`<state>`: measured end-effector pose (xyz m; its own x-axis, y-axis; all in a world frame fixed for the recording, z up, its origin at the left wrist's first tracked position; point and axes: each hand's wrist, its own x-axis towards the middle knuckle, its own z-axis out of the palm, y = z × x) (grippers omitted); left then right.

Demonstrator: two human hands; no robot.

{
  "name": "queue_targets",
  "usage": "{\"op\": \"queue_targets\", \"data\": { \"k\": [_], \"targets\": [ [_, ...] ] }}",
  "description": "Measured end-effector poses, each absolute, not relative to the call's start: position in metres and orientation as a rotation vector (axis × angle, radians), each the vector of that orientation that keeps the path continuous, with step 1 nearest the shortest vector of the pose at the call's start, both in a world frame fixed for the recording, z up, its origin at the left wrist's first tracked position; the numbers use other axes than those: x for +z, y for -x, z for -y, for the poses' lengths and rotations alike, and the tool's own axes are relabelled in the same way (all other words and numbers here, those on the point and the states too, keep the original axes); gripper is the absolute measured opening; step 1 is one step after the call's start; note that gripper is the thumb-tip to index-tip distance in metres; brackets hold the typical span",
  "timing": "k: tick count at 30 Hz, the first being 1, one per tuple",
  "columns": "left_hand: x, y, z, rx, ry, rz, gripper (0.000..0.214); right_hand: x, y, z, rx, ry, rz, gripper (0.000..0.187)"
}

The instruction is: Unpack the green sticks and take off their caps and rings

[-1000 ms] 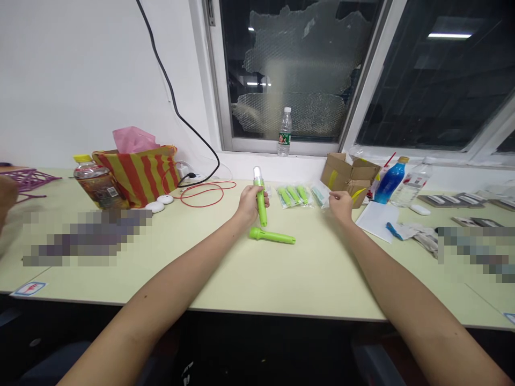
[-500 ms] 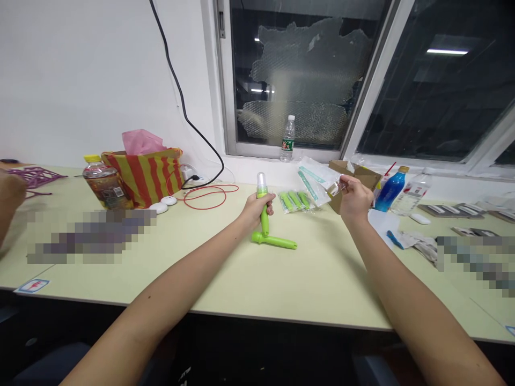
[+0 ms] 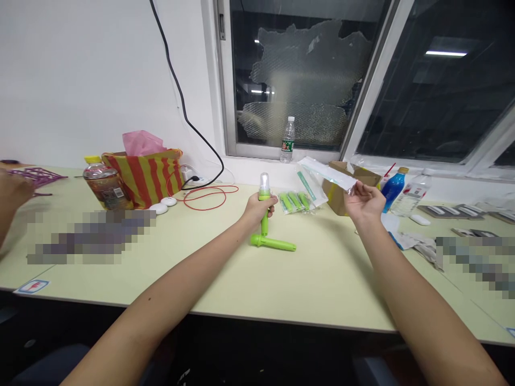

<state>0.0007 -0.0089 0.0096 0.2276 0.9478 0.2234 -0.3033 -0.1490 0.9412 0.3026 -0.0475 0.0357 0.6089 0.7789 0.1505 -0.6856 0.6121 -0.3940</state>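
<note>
My left hand is wrapped round a green stick with a clear domed cap, held upright above the table. Just below it lies a second green stick, sideways on the tabletop. Between the fingertips of my right hand is the corner of a clear plastic bag with white and teal print, stretched out to the left. Behind, between my hands, several green pieces in clear packets lie on the table. An open cardboard box stands behind the bag, partly hidden.
To the left stand a yellow-capped bottle and a red-and-yellow striped bag, near a red cable. A water bottle stands by the window. Right are a blue bottle and gloves. Another person's hand shows far left.
My right hand has moved slightly right and down and turned palm upward, drawing the bag with it. My left hand is almost still. The other person's hand at far left has come further into view.
</note>
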Motion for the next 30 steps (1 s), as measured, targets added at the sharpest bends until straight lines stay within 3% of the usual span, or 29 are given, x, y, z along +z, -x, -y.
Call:
{"op": "queue_targets", "data": {
  "k": [12,18,30],
  "targets": [
    [0.017,0.008,-0.001,1.517,-1.269,-0.896,0.038,0.034,-0.275,0.057,1.121,0.301,0.546,0.011],
    [0.016,0.008,-0.003,1.401,-1.395,-0.943,0.034,0.037,-0.274,0.059,1.074,0.289,0.603,0.009],
    [0.005,-0.008,-0.009,1.546,-1.638,-1.135,0.017,0.040,-0.274,0.063,1.098,0.255,0.644,0.009]
  ]
}}
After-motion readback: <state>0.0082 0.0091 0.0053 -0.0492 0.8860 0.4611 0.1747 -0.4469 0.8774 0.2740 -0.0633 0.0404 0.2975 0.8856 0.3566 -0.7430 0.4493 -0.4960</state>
